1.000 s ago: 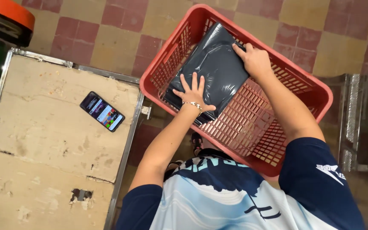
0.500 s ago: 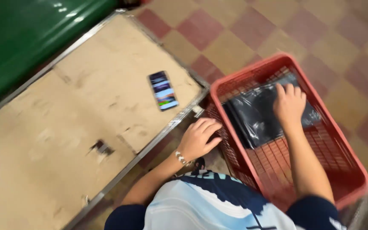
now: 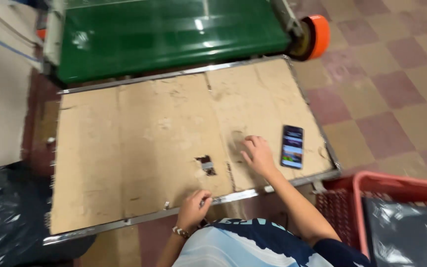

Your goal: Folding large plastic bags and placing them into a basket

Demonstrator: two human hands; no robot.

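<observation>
My right hand [image 3: 258, 155] rests flat on the cardboard-covered table [image 3: 144, 143], fingers spread, just left of a smartphone [image 3: 292, 146] lying screen up. My left hand [image 3: 194, 208] curls over the table's metal front edge [image 3: 124, 221], fingers bent around the rim. A red plastic basket [image 3: 357, 198] stands at the lower right with a dark grey plastic bag [image 3: 406, 232] inside; neither hand touches it.
A green conveyor belt [image 3: 174, 34] with an orange end roller [image 3: 318, 34] runs behind the table. A black plastic bag [image 3: 1, 217] sits at the lower left. Checkered floor tiles [image 3: 396, 89] spread to the right. A small hole [image 3: 206, 164] shows in the cardboard.
My right hand left the bag in the basket and moved onto the table beside the phone. My left hand came to grip the table edge. The view swung left toward the conveyor.
</observation>
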